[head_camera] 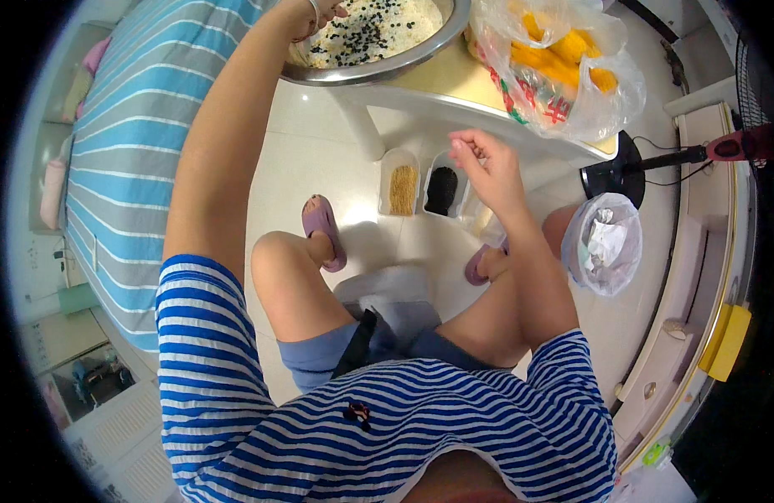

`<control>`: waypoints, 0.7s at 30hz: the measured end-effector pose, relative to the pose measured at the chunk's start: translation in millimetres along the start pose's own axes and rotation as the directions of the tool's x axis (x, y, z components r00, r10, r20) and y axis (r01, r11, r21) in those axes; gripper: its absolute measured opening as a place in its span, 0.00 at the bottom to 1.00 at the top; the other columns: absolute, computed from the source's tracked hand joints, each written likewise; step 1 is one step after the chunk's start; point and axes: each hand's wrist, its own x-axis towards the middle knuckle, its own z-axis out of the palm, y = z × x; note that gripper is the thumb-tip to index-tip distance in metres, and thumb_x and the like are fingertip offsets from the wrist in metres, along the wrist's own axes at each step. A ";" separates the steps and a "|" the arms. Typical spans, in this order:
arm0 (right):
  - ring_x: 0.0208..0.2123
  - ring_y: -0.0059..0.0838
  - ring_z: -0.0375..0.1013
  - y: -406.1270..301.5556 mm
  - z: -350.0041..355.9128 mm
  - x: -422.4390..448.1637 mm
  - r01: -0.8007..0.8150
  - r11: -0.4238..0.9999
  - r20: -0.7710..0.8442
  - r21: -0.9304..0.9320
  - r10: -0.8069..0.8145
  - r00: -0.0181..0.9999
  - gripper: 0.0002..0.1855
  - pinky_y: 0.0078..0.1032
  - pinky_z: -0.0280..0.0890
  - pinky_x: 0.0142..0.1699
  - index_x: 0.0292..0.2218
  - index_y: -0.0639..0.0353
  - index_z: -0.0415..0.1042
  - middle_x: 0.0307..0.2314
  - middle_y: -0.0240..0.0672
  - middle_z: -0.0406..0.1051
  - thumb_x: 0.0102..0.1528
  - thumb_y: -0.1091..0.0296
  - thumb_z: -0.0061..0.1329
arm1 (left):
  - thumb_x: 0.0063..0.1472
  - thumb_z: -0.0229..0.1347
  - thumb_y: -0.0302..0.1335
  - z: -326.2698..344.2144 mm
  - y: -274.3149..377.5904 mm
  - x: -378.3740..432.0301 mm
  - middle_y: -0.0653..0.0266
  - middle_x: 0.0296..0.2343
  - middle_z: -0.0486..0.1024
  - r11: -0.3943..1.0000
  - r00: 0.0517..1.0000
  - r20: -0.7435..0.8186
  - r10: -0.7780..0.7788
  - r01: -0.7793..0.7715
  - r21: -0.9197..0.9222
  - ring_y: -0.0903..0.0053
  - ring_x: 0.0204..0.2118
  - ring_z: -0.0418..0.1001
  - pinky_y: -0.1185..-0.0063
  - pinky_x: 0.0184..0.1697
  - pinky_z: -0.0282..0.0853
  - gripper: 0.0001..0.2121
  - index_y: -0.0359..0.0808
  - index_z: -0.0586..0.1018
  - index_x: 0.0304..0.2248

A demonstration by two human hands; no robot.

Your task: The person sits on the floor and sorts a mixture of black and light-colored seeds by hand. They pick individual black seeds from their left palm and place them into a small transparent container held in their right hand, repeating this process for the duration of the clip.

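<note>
My left hand [317, 14], a bracelet at its wrist, is at the left side of a large stainless steel bowl [361, 77]. The top picture edge cuts the hand off, so its grip is unclear. White grains [418, 19] fill the bowl, with black beans [365, 38] scattered over them. Below the table's front edge, my right hand [487, 163] hangs with loosely bent fingers and nothing visible in them. Beneath it in the picture are a plastic container of yellowish grains [403, 188] and one of black grains or seeds [441, 188], both on the floor.
The bowl rests on a pale table [437, 78], beside a clear plastic bag [550, 69] with orange-yellow contents. A lined waste bin [603, 245] and a black round stand base [613, 170] are at right. A striped bed [129, 151] stands at left, drawers [651, 383] far right.
</note>
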 end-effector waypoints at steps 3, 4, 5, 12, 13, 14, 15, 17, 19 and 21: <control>0.24 0.16 0.69 2.3 0.0 -1.1 0.002 1.000 -0.010 0.017 -0.002 1.000 0.10 0.14 0.64 0.30 0.36 0.67 0.70 0.23 0.33 0.71 0.55 0.71 0.42 | 0.59 0.44 0.30 -2.3 -8.4 17.9 0.68 0.20 0.65 0.973 0.994 0.087 0.062 -0.041 -0.227 0.80 0.18 0.60 0.81 0.18 0.55 0.08 0.37 0.72 0.30; 0.24 0.16 0.69 3.6 -1.7 -2.8 -0.002 1.000 -0.016 0.013 0.002 1.000 0.10 0.15 0.64 0.30 0.36 0.67 0.70 0.24 0.33 0.71 0.55 0.71 0.42 | 0.60 0.44 0.31 -2.6 -3.6 16.2 0.69 0.19 0.64 0.949 0.990 0.112 0.086 -0.048 -0.311 0.81 0.17 0.58 0.82 0.17 0.53 0.07 0.38 0.71 0.29; 0.24 0.16 0.69 5.4 -3.4 -3.7 -0.005 1.000 -0.026 0.002 0.005 1.000 0.10 0.15 0.64 0.31 0.36 0.67 0.70 0.24 0.33 0.71 0.55 0.71 0.42 | 0.60 0.43 0.31 -5.1 3.0 15.3 0.70 0.17 0.62 0.916 0.983 0.137 0.120 -0.057 -0.397 0.82 0.16 0.57 0.83 0.16 0.51 0.07 0.39 0.70 0.28; 0.23 0.17 0.69 4.7 0.1 -0.6 0.009 0.997 -0.053 0.078 -0.005 0.999 0.10 0.16 0.63 0.30 0.34 0.67 0.70 0.21 0.34 0.71 0.53 0.69 0.44 | 0.62 0.41 0.33 -50.7 21.6 -97.3 0.79 0.10 0.53 0.523 0.843 0.353 0.406 0.103 -0.846 0.92 0.09 0.46 0.90 0.07 0.37 0.14 0.45 0.61 0.18; 0.22 0.18 0.69 6.6 2.5 -0.2 0.020 0.994 -0.071 0.107 -0.013 0.997 0.10 0.17 0.63 0.29 0.33 0.67 0.71 0.20 0.35 0.71 0.52 0.68 0.45 | 0.62 0.41 0.34 -50.3 17.1 -122.5 0.81 0.08 0.51 0.459 0.805 0.391 0.446 0.169 -0.872 0.93 0.08 0.45 0.91 0.06 0.35 0.16 0.46 0.60 0.16; 0.22 0.18 0.69 6.6 4.9 0.0 0.019 0.994 -0.065 0.108 -0.012 0.998 0.10 0.17 0.63 0.29 0.33 0.67 0.71 0.20 0.35 0.71 0.52 0.68 0.45 | 0.62 0.41 0.35 -48.1 12.3 -149.4 0.81 0.08 0.52 0.396 0.772 0.423 0.474 0.243 -0.886 0.92 0.07 0.44 0.90 0.05 0.35 0.16 0.45 0.61 0.16; 0.22 0.18 0.69 10.0 -0.2 -1.5 0.004 0.997 -0.078 0.080 0.002 0.997 0.10 0.17 0.63 0.29 0.33 0.67 0.71 0.20 0.35 0.71 0.52 0.68 0.45 | 0.63 0.41 0.36 -35.7 8.5 -162.0 0.81 0.09 0.52 0.328 0.712 0.466 0.525 0.336 -0.883 0.91 0.07 0.44 0.89 0.04 0.36 0.16 0.43 0.62 0.17; 0.22 0.18 0.69 12.3 0.2 -3.3 -0.007 0.998 -0.083 0.056 0.012 0.996 0.10 0.17 0.63 0.28 0.33 0.67 0.71 0.19 0.35 0.71 0.52 0.68 0.45 | 0.62 0.43 0.37 -1.3 -20.9 -175.7 0.78 0.09 0.54 0.177 0.685 0.427 0.590 0.406 -0.896 0.92 0.07 0.45 0.87 0.02 0.46 0.16 0.43 0.62 0.17; 0.22 0.18 0.69 8.8 10.2 -2.9 -0.008 0.999 -0.063 0.053 0.011 0.998 0.10 0.17 0.63 0.28 0.33 0.67 0.71 0.19 0.35 0.71 0.52 0.68 0.45 | 0.62 0.39 0.40 31.8 -59.3 -188.7 0.70 0.13 0.61 0.212 0.400 0.584 0.706 0.668 -0.714 0.85 0.11 0.58 0.83 0.09 0.55 0.17 0.38 0.68 0.22; 0.21 0.18 0.69 5.3 19.1 -2.7 0.007 0.999 -0.040 0.039 -0.006 0.999 0.10 0.17 0.63 0.28 0.32 0.66 0.71 0.19 0.36 0.71 0.52 0.68 0.45 | 0.62 0.40 0.37 76.1 -85.7 -200.5 0.76 0.12 0.53 0.111 0.489 0.607 0.627 0.715 -0.690 0.92 0.09 0.46 0.92 0.06 0.36 0.16 0.43 0.61 0.17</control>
